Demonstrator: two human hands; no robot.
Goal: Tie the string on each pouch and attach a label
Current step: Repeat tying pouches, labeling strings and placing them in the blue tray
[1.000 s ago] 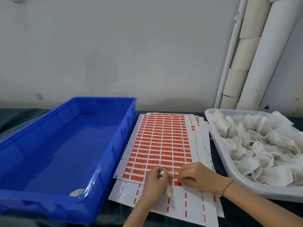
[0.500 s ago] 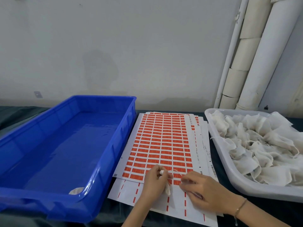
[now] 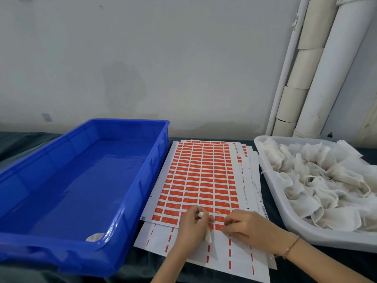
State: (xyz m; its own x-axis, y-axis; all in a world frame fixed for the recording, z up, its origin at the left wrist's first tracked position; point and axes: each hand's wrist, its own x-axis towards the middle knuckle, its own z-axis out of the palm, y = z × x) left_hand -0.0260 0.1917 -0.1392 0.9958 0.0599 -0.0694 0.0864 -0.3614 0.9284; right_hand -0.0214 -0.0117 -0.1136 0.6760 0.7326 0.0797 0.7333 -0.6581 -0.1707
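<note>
My left hand point(image 3: 191, 227) grips a small white pouch point(image 3: 208, 236) over the near edge of the label sheet point(image 3: 200, 180), a white sheet covered in rows of orange stickers. A thin string point(image 3: 217, 213) runs from the pouch toward my right hand point(image 3: 244, 227). That hand rests on the sheet with its fingertips pinched at an orange label in the bottom row; whether the label is lifted is hidden.
A blue crate point(image 3: 142, 180) on the left holds one finished pouch point(image 3: 94, 236) in its near right corner. A grey tub point(image 3: 273, 193) on the right is heaped with white pouches point(image 3: 326, 180). More sheets point(image 3: 224, 256) lie underneath. Pipes stand at the back right.
My right hand slid back toward me and then forward again to the bottom row of labels. The left hand stayed put with the pouch.
</note>
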